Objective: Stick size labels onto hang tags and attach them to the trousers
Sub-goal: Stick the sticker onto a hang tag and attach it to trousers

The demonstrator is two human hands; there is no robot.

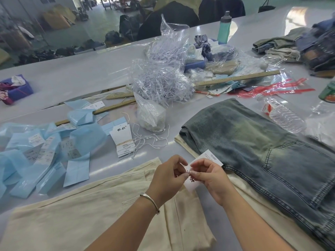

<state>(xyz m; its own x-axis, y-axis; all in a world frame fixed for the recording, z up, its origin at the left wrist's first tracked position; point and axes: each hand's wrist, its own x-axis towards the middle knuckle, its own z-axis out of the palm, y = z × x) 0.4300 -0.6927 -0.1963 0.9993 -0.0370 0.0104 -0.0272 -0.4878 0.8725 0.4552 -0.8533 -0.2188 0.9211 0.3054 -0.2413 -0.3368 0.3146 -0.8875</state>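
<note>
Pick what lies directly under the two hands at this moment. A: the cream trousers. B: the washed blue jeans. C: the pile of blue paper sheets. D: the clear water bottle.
A: the left hand and right hand pinch a white hang tag over the cream trousers; the washed blue jeans lie off to the right.

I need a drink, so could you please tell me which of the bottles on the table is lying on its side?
The clear plastic water bottle with the red label, beside the blue jeans; the teal bottle farther back stands upright.
</note>
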